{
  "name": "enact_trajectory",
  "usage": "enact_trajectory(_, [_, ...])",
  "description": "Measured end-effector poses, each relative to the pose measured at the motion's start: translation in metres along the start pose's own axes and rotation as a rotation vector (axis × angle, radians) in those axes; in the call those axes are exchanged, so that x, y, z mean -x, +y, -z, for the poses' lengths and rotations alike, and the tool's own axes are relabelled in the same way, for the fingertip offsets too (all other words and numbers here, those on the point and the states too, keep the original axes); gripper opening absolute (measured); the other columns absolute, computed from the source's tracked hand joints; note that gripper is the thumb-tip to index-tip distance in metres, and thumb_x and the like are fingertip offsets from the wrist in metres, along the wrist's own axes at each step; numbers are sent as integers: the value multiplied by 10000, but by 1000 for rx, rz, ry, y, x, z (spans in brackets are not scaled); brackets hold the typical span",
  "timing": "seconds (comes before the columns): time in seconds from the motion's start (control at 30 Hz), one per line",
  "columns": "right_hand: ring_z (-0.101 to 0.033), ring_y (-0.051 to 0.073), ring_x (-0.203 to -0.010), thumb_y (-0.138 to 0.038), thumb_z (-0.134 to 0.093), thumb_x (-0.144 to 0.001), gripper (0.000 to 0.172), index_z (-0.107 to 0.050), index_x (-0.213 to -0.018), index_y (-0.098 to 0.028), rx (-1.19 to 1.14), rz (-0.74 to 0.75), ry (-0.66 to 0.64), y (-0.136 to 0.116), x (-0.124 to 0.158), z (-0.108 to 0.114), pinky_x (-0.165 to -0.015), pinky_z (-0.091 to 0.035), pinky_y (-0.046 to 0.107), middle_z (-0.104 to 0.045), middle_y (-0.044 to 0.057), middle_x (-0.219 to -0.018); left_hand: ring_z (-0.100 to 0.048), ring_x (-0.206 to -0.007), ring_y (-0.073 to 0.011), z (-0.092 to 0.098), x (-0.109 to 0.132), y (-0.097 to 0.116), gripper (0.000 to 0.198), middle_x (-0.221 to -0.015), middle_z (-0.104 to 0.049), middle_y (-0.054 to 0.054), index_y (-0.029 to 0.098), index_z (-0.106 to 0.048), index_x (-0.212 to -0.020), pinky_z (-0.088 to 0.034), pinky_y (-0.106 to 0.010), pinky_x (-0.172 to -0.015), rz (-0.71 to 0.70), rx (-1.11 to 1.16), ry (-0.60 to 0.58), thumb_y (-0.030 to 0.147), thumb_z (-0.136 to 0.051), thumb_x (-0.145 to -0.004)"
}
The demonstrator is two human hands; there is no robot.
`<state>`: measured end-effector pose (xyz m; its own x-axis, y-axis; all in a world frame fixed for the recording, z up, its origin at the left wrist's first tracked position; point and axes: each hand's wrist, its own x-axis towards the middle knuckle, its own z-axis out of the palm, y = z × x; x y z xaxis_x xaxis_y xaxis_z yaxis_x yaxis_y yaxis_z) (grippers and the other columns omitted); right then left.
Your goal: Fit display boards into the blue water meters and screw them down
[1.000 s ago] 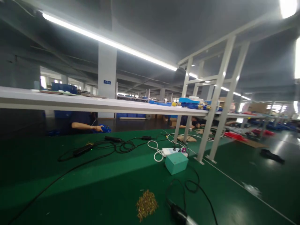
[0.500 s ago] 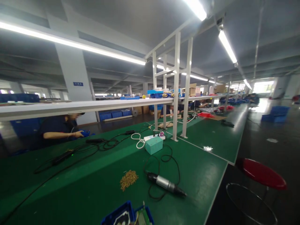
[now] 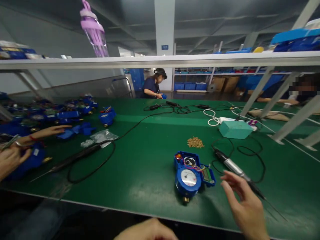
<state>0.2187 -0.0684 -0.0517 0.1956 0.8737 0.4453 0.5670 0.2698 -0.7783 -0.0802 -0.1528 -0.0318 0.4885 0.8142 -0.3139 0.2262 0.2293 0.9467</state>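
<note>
A blue water meter (image 3: 189, 175) with a round white dial and loose coloured wires lies on the green table (image 3: 150, 156), near its front edge. My right hand (image 3: 246, 205) hovers just right of it, fingers spread and holding nothing, close to the tip of a silver and black electric screwdriver (image 3: 235, 167) lying on the table. Only the back of my left hand (image 3: 147, 231) shows at the bottom edge, below the table's edge; its fingers are hidden.
A pile of small brass screws (image 3: 195, 142), a teal box (image 3: 235, 129) and tangled cables lie behind the meter. A co-worker's hands (image 3: 11, 158) work at far left among several blue meters (image 3: 62, 115), by a black screwdriver (image 3: 75, 157). A white shelf (image 3: 160, 61) spans overhead.
The view has swung down and to the left, from the hall and far end of the bench to the table in front of me. The meter and both my hands have come into view.
</note>
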Motion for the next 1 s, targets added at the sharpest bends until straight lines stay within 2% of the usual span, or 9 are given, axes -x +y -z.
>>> enact_trajectory(0.07, [-697,248,-892,-613,-608,-806,671,-541,-1275,-137,-3,-148,6,-1,-16,-6,-738,-588,317,-674,152,-1068,-696,-897,-201,11,-18,14,346,-1003,-730,-91,151,-678,-1101,-550,-368,-877,-63,43,10,431,-526,-968])
enact_trajectory(0.17, [-691,314,-907,-717,-673,-619,991,-447,-1344,-81,42,-299,-194,6,-27,-7,-689,-588,377,-640,211,-1117,-671,-988,-233,24,-60,32,323,-1047,-723,-116,146,-657,-1096,-511,-373,-926,-216,60,473,401,-571,-918])
enact_trajectory(0.27, [-681,353,-984,-716,-659,-584,1117,-350,-1436,-64,102,-359,-402,13,-24,-9,-807,-572,456,-604,233,-1227,-587,-1188,-297,33,-103,38,476,-1271,-624,-190,137,-579,-1211,-488,-424,-986,-296,102,647,402,-668,-826])
enact_trajectory(0.37, [-598,375,-1193,-656,-642,-655,1136,-185,-1524,-85,89,-352,-514,18,-15,-21,-1022,-472,516,-481,246,-1417,-522,-1291,-326,38,-133,38,581,-1374,-557,-209,152,-538,-1270,-467,-456,-1029,-316,118,621,436,-698,-790])
enact_trajectory(0.5, [-394,325,-1412,-499,-617,-767,984,-102,-1527,-146,-31,-217,-544,32,-13,-41,-1149,-349,504,-363,217,-1530,-517,-1317,-293,47,-148,43,482,-1383,-580,-152,182,-593,-1235,-400,-437,-1107,-344,77,551,393,-683,-811])
enact_trajectory(0.63, [-561,296,-1276,-388,-617,-821,753,-256,-1452,-193,-21,-49,-530,43,-35,-34,-1017,-506,445,-527,184,-1399,-528,-1285,-262,58,-149,61,372,-1321,-626,-115,183,-644,-1176,-373,-393,-1108,-371,6,577,338,-653,-838])
enact_trajectory(0.8, [-662,247,-1085,-219,-534,-879,430,-454,-1302,-223,198,456,-547,16,-92,-8,-909,-567,381,-640,116,-1214,-646,-859,-199,54,-153,96,258,-967,-750,-76,165,-734,-986,-456,-289,-748,-311,-216,538,356,-613,-862])
enact_trajectory(0.9, [-633,237,-1132,-92,-455,-849,488,-441,-1324,-201,213,713,-584,-8,-123,-13,-912,-570,381,-633,130,-1228,-622,-698,-165,44,-165,109,271,-813,-755,-54,157,-750,-912,-408,-252,-623,-165,-168,411,395,-665,-812])
enact_trajectory(1.0, [-564,254,-1242,-10,-418,-779,619,-460,-1354,-236,234,805,-581,-16,-141,-28,-967,-547,444,-557,128,-1348,-572,-571,-133,41,-177,113,194,-662,-721,-40,141,-693,-692,-365,-227,-543,-12,40,311,330,-696,-735])
